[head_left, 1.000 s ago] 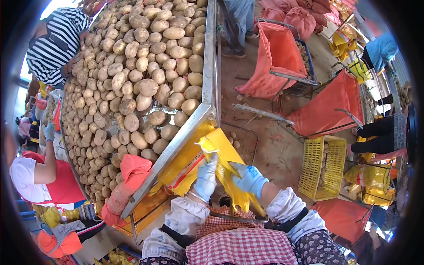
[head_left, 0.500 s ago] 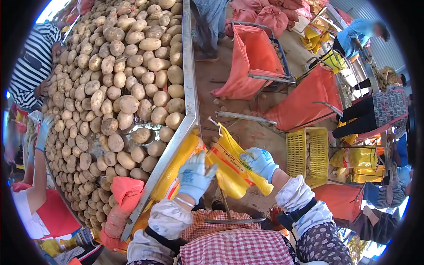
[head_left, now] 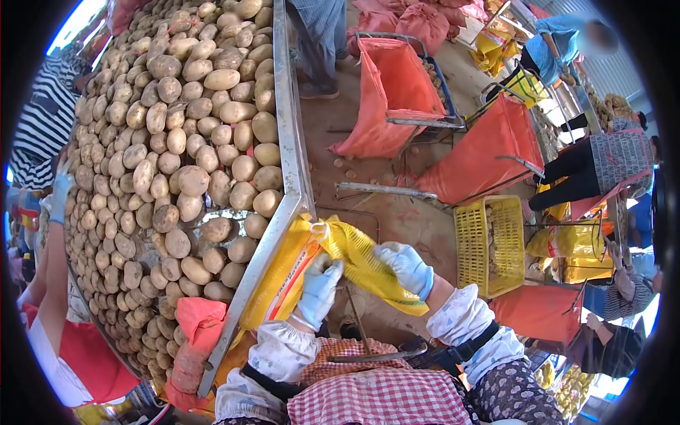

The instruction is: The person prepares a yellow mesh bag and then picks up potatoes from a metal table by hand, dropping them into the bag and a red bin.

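A yellow mesh bag (head_left: pixel 358 256) printed "FRESH POTATO" on another yellow layer (head_left: pixel 283 273) stretches in front of me beside the table's metal edge. My right hand (head_left: pixel 406 270), in a light blue and white glove, is closed on the bag's right side. My left hand (head_left: pixel 319 289), gloved alike, has its fingers curled in at the bag's printed part. A white tie (head_left: pixel 320 231) shows at the bag's upper end. Below the hands, a metal bar frame (head_left: pixel 379 354) crosses in front of my checked apron (head_left: pixel 382 397).
Potatoes (head_left: pixel 191 180) cover the sorting table with its metal rim (head_left: pixel 292 163) at left. A red cloth bundle (head_left: pixel 198 319) hangs on its near corner. Red bags on frames (head_left: pixel 386 106) and a yellow crate (head_left: pixel 489 244) stand right. Co-workers' gloved hand (head_left: pixel 61 191) and others work around.
My left hand has gone from spread fingers to curled at the bag. The yellow bag has swung up and left, its tied end now near the table rim. The view has shifted slightly.
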A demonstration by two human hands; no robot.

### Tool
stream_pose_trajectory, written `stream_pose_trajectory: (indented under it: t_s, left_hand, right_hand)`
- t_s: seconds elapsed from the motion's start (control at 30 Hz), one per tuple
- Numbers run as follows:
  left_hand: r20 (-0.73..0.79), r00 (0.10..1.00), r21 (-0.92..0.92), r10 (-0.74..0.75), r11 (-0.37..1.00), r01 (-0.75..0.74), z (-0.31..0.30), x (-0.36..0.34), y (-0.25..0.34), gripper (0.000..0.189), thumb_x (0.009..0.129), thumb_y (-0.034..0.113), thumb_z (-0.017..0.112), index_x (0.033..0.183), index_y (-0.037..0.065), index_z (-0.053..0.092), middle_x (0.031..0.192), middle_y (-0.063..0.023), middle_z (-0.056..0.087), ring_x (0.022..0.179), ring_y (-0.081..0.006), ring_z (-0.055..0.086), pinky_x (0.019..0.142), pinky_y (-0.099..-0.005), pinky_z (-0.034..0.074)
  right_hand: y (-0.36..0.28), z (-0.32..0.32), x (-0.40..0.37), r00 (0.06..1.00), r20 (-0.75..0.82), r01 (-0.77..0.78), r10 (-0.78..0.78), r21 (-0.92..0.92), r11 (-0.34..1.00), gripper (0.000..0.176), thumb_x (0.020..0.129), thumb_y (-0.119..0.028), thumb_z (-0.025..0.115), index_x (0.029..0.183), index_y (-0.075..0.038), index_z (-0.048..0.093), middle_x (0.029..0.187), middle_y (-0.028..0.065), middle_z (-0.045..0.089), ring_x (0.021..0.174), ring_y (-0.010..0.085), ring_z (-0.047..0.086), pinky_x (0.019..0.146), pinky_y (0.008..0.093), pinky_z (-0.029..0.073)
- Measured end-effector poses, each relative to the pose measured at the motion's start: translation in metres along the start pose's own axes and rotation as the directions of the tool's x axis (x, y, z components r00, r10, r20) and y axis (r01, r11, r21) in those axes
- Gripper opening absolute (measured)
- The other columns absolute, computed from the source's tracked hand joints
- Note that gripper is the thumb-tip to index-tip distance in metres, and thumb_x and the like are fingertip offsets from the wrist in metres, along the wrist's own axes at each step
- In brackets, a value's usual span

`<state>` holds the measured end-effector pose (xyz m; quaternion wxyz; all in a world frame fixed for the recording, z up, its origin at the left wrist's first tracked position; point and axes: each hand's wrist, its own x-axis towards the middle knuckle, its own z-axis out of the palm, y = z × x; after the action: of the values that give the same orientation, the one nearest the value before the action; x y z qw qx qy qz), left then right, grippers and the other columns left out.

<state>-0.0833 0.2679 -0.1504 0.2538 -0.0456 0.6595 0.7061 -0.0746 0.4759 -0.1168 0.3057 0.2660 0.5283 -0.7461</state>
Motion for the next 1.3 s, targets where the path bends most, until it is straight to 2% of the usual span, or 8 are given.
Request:
stream_pose_trajectory:
  t_s: [0.1,0.2,0.33,0.43,0.53,0.73,0.93,1.3]
  left_hand:
    - [-0.029,0.995,0.132,-0.091,0.987,0.094,-0.026,-0.019,-0.01,0.021,0.09,0.022,0.058,0.094,0.001,0.058,0.082,-0.0034,0.058,0.069,-0.0118,0.052,0.066,-0.0284,0.045]
    - [0.212,0.863,0.959,-0.458,0.269,-0.093,-0.034,-0.031,0.011,0.041,0.084,0.026,0.061,0.116,0.0,0.054,0.096,-0.0155,0.063,0.095,-0.0291,0.06,0.089,-0.038,0.045]
    - [0.151,0.78,0.835,0.608,0.343,-0.43,0.001,-0.025,0.065,0.064,0.08,0.03,0.064,0.136,0.012,0.039,0.13,-0.0163,0.048,0.123,-0.0351,0.044,0.101,-0.0445,0.038]
    - [0.554,0.666,0.781,0.5,-0.036,-0.623,0.026,0.013,0.072,0.057,0.082,0.035,0.062,0.131,0.011,0.046,0.125,-0.0186,0.054,0.114,-0.0364,0.051,0.094,-0.0439,0.043]
    - [0.488,0.793,0.801,-0.364,0.549,-0.24,0.025,0.039,0.046,0.046,0.086,0.039,0.059,0.119,0.008,0.057,0.117,-0.0181,0.06,0.108,-0.0349,0.057,0.092,-0.0414,0.044]
    - [0.287,0.958,0.759,-0.005,0.612,-0.224,-0.004,0.057,0.038,0.037,0.087,0.039,0.058,0.098,0.004,0.065,0.099,-0.0175,0.065,0.091,-0.0338,0.062,0.079,-0.0399,0.049]
    - [0.189,0.97,0.966,-0.152,0.206,-0.156,-0.001,0.088,0.033,0.024,0.085,0.016,0.061,0.107,0.006,0.063,0.1,-0.0162,0.064,0.095,-0.0336,0.061,0.084,-0.0423,0.048]
    - [-0.402,0.898,0.682,0.181,0.714,0.162,0.022,0.125,0.006,0.031,0.087,0.008,0.052,0.118,0.013,0.054,0.1,-0.016,0.065,0.086,-0.0337,0.062,0.076,-0.041,0.047]
  right_hand:
    - [0.016,-0.018,0.019,0.9,-0.312,0.295,-0.306,-0.083,0.952,0.024,0.091,-0.021,0.062,0.1,0.001,0.062,0.09,0.0032,0.064,0.079,0.0096,0.057,0.072,0.0239,0.047]
    - [0.016,-0.029,0.024,0.882,-0.336,0.103,-0.33,-0.546,0.831,0.031,0.09,-0.031,0.061,0.101,-0.002,0.063,0.084,0.0098,0.065,0.074,0.0181,0.06,0.071,0.0291,0.048]
    - [0.0,0.003,-0.005,0.951,-0.183,-0.024,-0.25,-0.847,0.531,0.036,0.09,-0.041,0.055,0.099,-0.007,0.065,0.085,0.0165,0.065,0.077,0.0297,0.064,0.071,0.0365,0.049]
    - [-0.008,0.016,-0.007,0.961,-0.004,0.048,-0.275,-0.982,0.184,0.037,0.089,-0.044,0.053,0.101,-0.01,0.063,0.092,0.0128,0.068,0.083,0.0318,0.065,0.071,0.0396,0.05]
    - [-0.003,-0.006,-0.007,0.963,0.073,0.072,-0.261,-0.997,-0.013,0.04,0.087,-0.044,0.056,0.111,-0.013,0.058,0.094,0.012,0.067,0.084,0.0318,0.064,0.073,0.0392,0.051]
    - [-0.002,-0.07,-0.004,0.998,0.018,0.012,-0.054,-0.995,-0.099,0.041,0.084,-0.047,0.057,0.109,-0.015,0.066,0.105,0.014,0.066,0.094,0.0345,0.063,0.087,0.0395,0.048]
    - [0.011,-0.128,0.018,0.896,-0.228,0.248,-0.382,-0.456,0.855,0.017,0.086,-0.01,0.062,0.101,-0.002,0.066,0.094,0.0071,0.068,0.087,0.0182,0.064,0.082,0.0302,0.05]
    - [0.01,-0.096,0.04,0.782,-0.516,0.409,-0.348,0.005,0.912,0.019,0.09,-0.019,0.065,0.095,-0.001,0.065,0.08,0.0009,0.065,0.069,0.0081,0.058,0.062,0.024,0.047]
